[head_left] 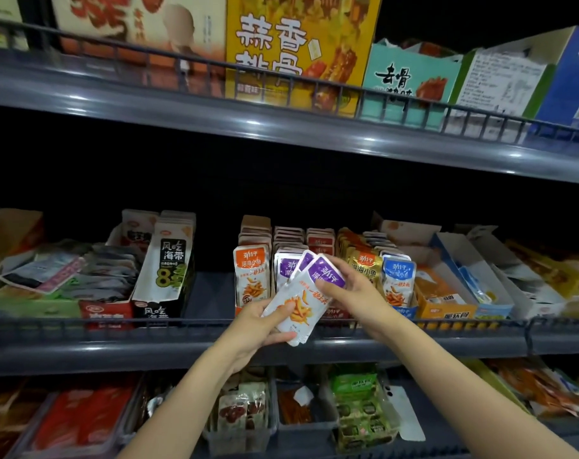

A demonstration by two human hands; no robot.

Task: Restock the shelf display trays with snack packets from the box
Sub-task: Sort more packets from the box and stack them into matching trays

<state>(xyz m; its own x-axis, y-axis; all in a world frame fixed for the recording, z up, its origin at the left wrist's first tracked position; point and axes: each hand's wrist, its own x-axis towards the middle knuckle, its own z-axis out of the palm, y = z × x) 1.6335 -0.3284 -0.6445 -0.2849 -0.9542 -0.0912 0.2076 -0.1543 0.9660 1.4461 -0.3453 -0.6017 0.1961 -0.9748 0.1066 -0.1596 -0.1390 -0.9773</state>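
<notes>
Both hands hold a small stack of purple-and-white snack packets in front of the middle shelf. My left hand grips the lower end of the stack. My right hand pinches its purple top end. Just behind stands a row of upright packets in display trays: orange-topped ones, purple ones, gold ones and blue ones. The box that the packets come from is not in view.
A wire rail runs along the middle shelf's front edge. Black-and-white seaweed packets stand to the left, opened cartons to the right. Large boxes fill the upper shelf. Clear bins of snacks sit on the lower shelf.
</notes>
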